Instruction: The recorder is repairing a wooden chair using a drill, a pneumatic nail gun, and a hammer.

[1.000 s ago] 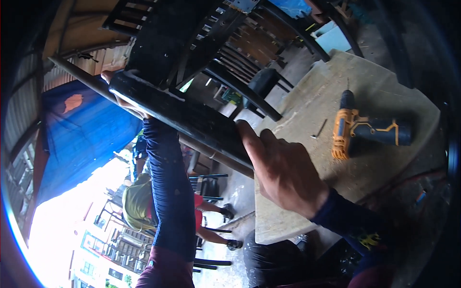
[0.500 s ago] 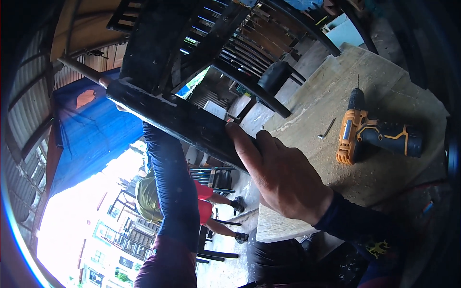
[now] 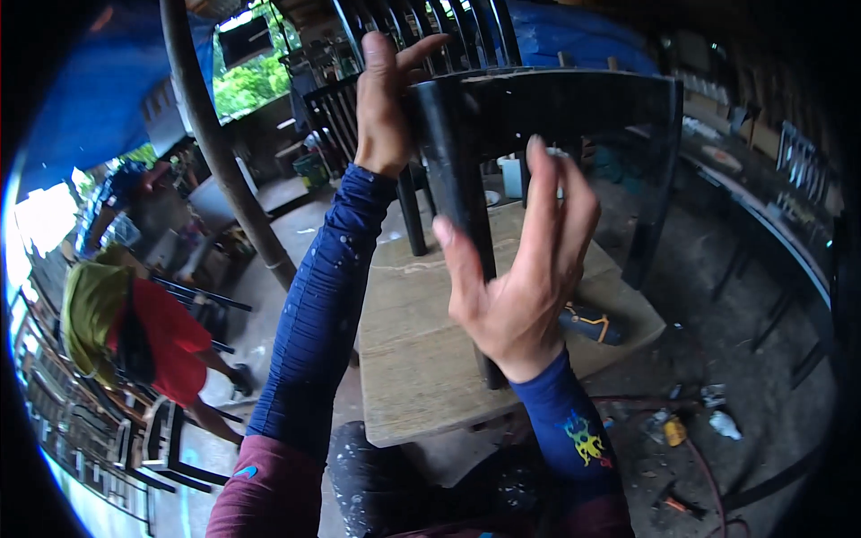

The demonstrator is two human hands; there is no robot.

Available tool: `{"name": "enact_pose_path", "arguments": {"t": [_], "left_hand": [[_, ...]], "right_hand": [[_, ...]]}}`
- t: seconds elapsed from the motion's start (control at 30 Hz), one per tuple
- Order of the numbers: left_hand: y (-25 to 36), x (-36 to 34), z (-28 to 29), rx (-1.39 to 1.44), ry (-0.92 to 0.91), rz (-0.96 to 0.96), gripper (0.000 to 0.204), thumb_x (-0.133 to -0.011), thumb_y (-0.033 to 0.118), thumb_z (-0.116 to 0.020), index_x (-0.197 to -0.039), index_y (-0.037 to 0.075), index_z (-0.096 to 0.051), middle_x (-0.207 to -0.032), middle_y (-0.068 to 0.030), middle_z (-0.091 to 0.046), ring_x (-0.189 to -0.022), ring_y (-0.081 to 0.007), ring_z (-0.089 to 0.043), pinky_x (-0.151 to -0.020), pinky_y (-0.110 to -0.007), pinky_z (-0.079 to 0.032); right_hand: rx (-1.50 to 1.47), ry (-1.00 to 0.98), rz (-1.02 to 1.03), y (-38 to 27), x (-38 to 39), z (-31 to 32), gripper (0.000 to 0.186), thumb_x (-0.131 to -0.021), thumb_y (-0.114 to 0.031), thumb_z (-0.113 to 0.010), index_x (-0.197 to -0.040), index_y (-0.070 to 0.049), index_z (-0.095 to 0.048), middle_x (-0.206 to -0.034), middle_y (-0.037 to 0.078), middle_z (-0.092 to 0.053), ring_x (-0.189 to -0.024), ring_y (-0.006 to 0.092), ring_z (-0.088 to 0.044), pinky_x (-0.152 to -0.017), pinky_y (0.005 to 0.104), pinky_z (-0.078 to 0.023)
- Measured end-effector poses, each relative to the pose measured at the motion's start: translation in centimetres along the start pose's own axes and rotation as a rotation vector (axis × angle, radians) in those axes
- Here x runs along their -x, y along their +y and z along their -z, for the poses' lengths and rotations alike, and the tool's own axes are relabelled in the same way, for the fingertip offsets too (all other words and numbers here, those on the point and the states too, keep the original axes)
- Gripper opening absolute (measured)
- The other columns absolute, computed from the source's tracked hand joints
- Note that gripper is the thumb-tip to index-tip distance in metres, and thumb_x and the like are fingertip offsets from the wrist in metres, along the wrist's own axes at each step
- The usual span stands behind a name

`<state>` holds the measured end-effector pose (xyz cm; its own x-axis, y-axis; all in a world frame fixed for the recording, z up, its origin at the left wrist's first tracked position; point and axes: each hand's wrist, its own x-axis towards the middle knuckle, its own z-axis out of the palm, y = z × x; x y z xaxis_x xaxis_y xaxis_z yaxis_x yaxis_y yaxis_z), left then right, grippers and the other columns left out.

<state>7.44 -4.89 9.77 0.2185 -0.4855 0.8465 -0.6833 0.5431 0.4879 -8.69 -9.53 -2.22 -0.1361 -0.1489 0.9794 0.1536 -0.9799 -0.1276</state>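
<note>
A black wooden chair [image 3: 574, 108] stands upright on a low wooden tabletop [image 3: 421, 359], its slatted back at the far side. My left hand [image 3: 383, 117] is at the chair's near left corner, thumb up and fingers stretched out, the palm side turned toward the frame. Just in front of the near leg [image 3: 462, 188], my right hand [image 3: 525, 287] is open with its fingers spread. It holds nothing, and I cannot tell whether it touches the leg. Behind that hand lies a cordless drill [image 3: 592, 323], partly hidden, with its dark and orange grip end showing.
A person in red shorts [image 3: 166, 341] bends over at the left, near other black chairs [image 3: 170, 439]. A wooden post [image 3: 215, 143] rises beyond the table. On the floor at right lie a hammer [image 3: 679, 507], a reddish hose [image 3: 708, 466] and small litter.
The chair was tilted in both hands; now it stands upright on the tabletop. My right hand has let go and spread its fingers. The view has turned, and the drill is mostly covered.
</note>
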Motion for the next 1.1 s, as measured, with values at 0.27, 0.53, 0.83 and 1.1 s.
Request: {"name": "enact_pose_path", "arguments": {"t": [0.27, 0.53, 0.83, 1.1], "left_hand": [[-3.6, -2.4, 2.5, -0.243, 0.051, -0.194, 0.08, -0.102, 0.068, -0.018, -0.126, 0.013, -0.071, -0.082, -0.0143, -0.071, -0.082, -0.0246, -0.067, -0.085, -0.037, -0.049], [-3.4, -1.4, -0.5, -0.2, 0.345, -0.124, 0.066, -0.105, 0.056, -0.031, -0.105, 0.011, -0.078, -0.085, -0.0191, -0.072, -0.088, -0.0376, -0.07, -0.081, -0.042, -0.052], [-3.9, -1.5, -0.7, -0.13, 0.326, -0.11, 0.062, -0.106, 0.055, -0.032, -0.109, 0.013, -0.077, -0.064, -0.0104, -0.063, -0.071, -0.0306, -0.067, -0.07, -0.04, -0.05], [-4.4, -1.6, 1.9, -0.157, 0.173, -0.127, 0.065, -0.103, 0.059, -0.039, -0.109, 0.008, -0.077, -0.063, -0.0022, -0.054, -0.063, -0.0145, -0.052, -0.064, -0.033, -0.041]], "right_hand": [[0.144, 0.065, 0.468, 1.7, -11.7, -3.8, 0.028, -0.099, -0.023, -0.057, -0.108, -0.001, -0.071, -0.104, 0.012, -0.063, -0.105, 0.0298, -0.052, -0.092, 0.04, -0.042], [0.143, -0.044, 0.439, 1.3, -10.6, -4.4, 0.028, -0.101, -0.017, -0.05, -0.092, 0.0, -0.071, -0.098, 0.012, -0.066, -0.103, 0.0307, -0.055, -0.094, 0.0405, -0.041], [0.079, -0.108, 0.522, 2.5, -11.0, -4.5, 0.022, -0.096, -0.011, -0.053, -0.085, 0.001, -0.068, -0.092, 0.011, -0.07, -0.098, 0.031, -0.057, -0.095, 0.0417, -0.042], [0.029, 0.166, 0.566, 7.7, -11.9, 0.1, 0.046, -0.106, -0.039, -0.042, -0.125, -0.002, -0.062, -0.12, 0.021, -0.063, -0.116, 0.0352, -0.054, -0.104, 0.0451, -0.036]]}}
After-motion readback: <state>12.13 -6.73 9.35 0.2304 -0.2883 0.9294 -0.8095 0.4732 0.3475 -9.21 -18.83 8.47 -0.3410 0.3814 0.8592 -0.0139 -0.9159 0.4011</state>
